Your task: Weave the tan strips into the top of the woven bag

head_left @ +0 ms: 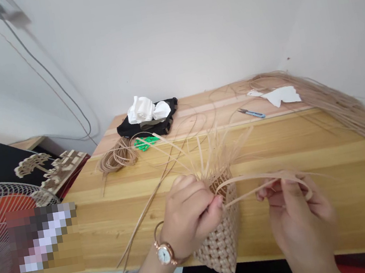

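While L fingers (192, 197) clamp 1 woven basket (222, 245), R fingers (293, 190) grip prob. 2 strands (251, 176).

The basket (224, 240) is sitting at the near edge of the worktop (262, 156). Far left, tissues (141, 110) are lying on the bag (127, 127), the coil (118, 155) nearer. Far right, snips (251, 113) are lying left of the paper (283, 96).

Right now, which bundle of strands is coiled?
The left bundle, beside the green item and black bag; the right bundle spreads long and loose.
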Tool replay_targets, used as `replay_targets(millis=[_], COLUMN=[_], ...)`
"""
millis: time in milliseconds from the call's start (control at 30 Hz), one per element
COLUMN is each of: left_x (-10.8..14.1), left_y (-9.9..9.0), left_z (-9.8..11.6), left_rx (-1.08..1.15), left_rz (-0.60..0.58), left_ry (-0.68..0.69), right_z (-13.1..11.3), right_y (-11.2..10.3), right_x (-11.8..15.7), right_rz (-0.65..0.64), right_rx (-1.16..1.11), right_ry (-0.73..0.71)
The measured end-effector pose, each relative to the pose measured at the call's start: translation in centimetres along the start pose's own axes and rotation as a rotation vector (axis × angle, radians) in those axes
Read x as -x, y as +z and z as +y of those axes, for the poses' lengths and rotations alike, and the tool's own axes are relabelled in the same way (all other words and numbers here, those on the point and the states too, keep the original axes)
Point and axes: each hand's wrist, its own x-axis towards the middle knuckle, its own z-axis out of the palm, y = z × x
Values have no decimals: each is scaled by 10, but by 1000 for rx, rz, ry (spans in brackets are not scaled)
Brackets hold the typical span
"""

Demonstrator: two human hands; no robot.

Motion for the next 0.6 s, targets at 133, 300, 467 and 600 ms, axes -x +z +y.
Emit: replay_targets(millis=[133,300,467,600], left_x=[0,-2,-1,1], left_y=[0,3,8,11], left_z=[-1,-1,-4,-10], left_rx=[73,220,346,375], left_rz=[40,93,112,84], left_ry=[-18,-44,-83,-38], right_z=[4,3,4,5], right_y=[2,13,18,19], right_x=[8,18,12,8], right_rz=[-325,-413,-455,-436], right_rx=[10,150,178,163], right_ry=[179,302,305,328])
